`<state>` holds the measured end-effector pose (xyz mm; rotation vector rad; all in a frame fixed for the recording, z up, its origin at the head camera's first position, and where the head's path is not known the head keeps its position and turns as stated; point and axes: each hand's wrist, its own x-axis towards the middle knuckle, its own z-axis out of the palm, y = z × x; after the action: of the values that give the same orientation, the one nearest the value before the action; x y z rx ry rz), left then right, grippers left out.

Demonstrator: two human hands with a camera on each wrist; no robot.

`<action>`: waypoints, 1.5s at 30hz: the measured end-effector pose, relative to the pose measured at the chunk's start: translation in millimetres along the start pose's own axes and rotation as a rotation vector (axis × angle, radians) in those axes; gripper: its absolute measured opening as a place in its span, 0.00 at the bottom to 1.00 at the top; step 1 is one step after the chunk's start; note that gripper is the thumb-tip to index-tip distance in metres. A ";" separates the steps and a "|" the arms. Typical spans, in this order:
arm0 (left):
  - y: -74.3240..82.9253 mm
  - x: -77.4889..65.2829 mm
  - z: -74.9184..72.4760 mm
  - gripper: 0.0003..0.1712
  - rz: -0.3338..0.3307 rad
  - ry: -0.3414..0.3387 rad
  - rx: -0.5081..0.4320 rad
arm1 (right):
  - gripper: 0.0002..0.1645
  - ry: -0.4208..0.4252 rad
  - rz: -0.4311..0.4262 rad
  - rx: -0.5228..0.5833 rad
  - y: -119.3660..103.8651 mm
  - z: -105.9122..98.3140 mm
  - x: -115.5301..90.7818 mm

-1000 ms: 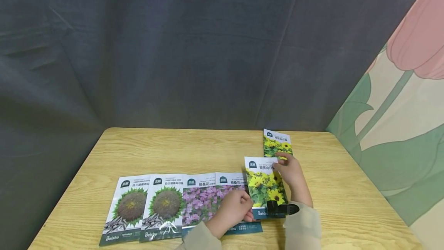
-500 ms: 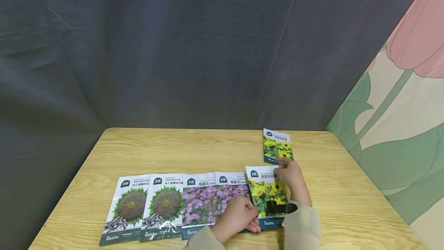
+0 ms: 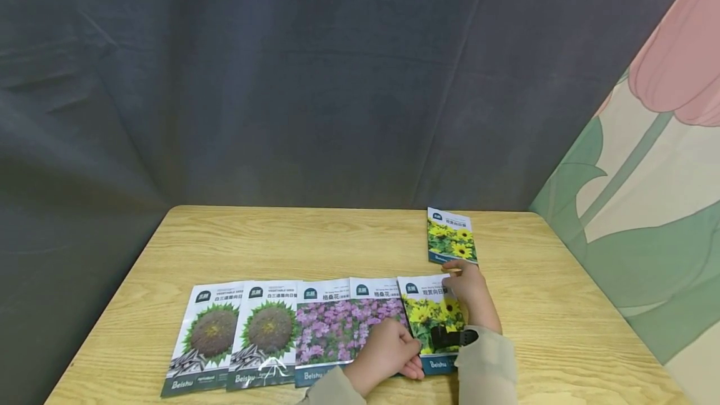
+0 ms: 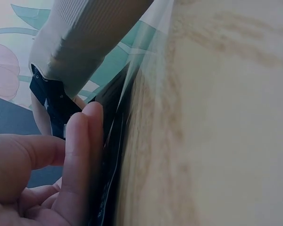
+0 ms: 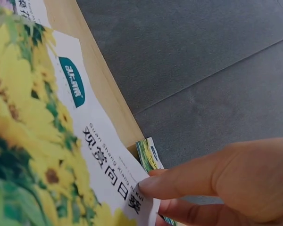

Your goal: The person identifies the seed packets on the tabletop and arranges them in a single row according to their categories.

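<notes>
My right hand point(image 3: 474, 294) pinches the top right corner of a seed packet with yellow flowers point(image 3: 425, 312). The thumb lies over the printed white header in the right wrist view, fingers behind it. Beside this packet's lower left edge, my left hand point(image 3: 388, 354) rests over the bottom of a pink-flower seed packet point(image 3: 375, 311). Fairly straight fingers point(image 4: 75, 155) lie against a dark packet surface in the left wrist view. The yellow-flower packet slightly overlaps the pink one's right side.
Leftward in the row lie another pink-flower packet point(image 3: 323, 330) and two sunflower-head packets point(image 3: 269, 333). A second yellow-flower packet point(image 3: 451, 236) lies at the back of the wooden table point(image 3: 562, 305). A dark cloth point(image 3: 315, 80) hangs behind.
My right hand has brought the yellow-flower packet down toward the front and lined it up with the row. The left hand has shifted slightly right and toward the front.
</notes>
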<state>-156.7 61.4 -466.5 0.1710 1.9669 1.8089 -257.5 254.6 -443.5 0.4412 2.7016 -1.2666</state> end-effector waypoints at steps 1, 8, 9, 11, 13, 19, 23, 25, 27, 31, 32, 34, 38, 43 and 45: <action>-0.1 -0.1 0.5 0.13 0.002 0.002 -0.004 | 0.18 0.001 0.003 0.001 0.4 0.2 0.4; 0.1 -0.9 1.6 0.12 0.006 0.010 0.009 | 0.17 0.020 -0.003 -0.001 3.6 0.5 2.0; 0.3 -1.1 1.8 0.11 0.008 0.013 0.012 | 0.17 0.024 -0.008 -0.001 4.1 0.6 2.5; 0.9 -1.7 2.3 0.11 0.018 0.018 0.014 | 0.17 0.030 -0.011 -0.004 4.7 1.2 2.8; 1.6 -2.3 2.3 0.09 0.037 0.019 0.027 | 0.16 0.035 -0.010 -0.009 4.3 1.5 2.5; 6.0 -1.9 -1.0 0.02 0.211 0.045 0.303 | 0.17 0.042 0.001 -0.021 3.1 1.7 3.1; 11.4 -4.7 -0.9 0.04 0.365 0.106 0.656 | 0.17 0.041 0.007 -0.029 2.9 1.6 3.7; 13.4 -7.6 0.1 0.05 0.414 0.118 0.788 | 0.17 0.043 0.008 -0.036 3.4 1.8 4.5; 14.3 -9.8 0.8 0.05 0.448 0.108 0.885 | 0.17 0.047 0.002 -0.039 3.6 2.3 5.1; 12.9 -11.4 2.0 0.05 0.522 0.065 1.031 | 0.17 0.054 -0.004 -0.047 2.9 3.1 5.0; 12.4 -11.1 2.1 0.04 0.540 0.055 1.060 | 0.18 0.056 -0.004 -0.047 2.8 3.2 5.1; 11.3 -10.8 2.2 0.04 0.571 0.039 1.102 | 0.18 0.058 0.001 -0.046 2.6 3.2 4.4; 9.1 -9.6 1.8 0.07 0.582 0.008 1.107 | 0.19 0.056 0.008 -0.014 3.3 2.9 3.9; 8.9 -9.5 1.6 0.08 0.565 0.001 1.104 | 0.19 0.044 0.013 0.017 3.3 1.2 3.5; 9.3 -9.3 1.4 0.07 0.555 -0.002 1.109 | 0.18 0.042 0.020 0.023 3.6 0.9 2.8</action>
<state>-149.9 60.2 -455.2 1.1310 2.8779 0.7091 -259.1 256.6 -447.3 0.5021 2.7116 -1.2990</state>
